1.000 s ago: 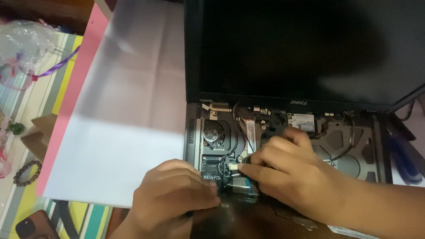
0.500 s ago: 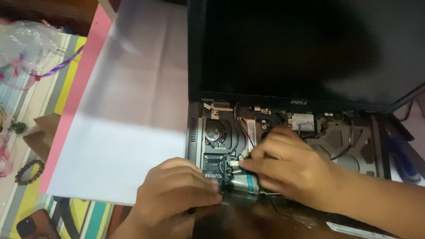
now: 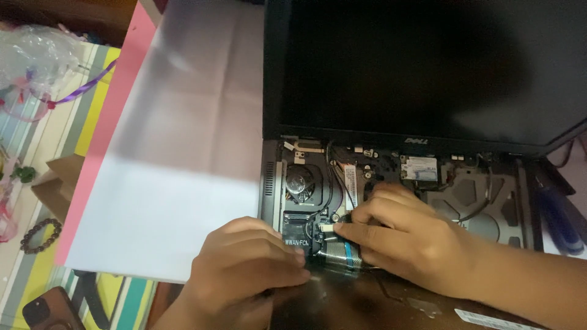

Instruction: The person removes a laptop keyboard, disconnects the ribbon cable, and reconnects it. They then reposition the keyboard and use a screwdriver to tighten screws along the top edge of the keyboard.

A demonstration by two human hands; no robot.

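Both hands are down in the opened laptop (image 3: 465,201). Right hand (image 3: 409,235) pinches a small white connector (image 3: 326,227) at its fingertips, just above a blue-striped silver part (image 3: 339,253). Left hand (image 3: 244,269) is curled, fingertips pressing the front edge beside it; can't tell if it holds anything. Fan (image 3: 301,182) sits behind, white paper sheet (image 3: 177,171) lies left.

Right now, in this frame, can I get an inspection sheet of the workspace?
Surface: white sheet over a pink one, on striped cloth.
Job's things: opened laptop, keyboard removed; fan, small card exposed.
Clutter: bead bracelet, phone, plastic bag, screwdriver.
Fingers: left hand and right hand pinch at a silver-blue part.
Cables: thin wires inside chassis.
Surroundings: nothing seen.
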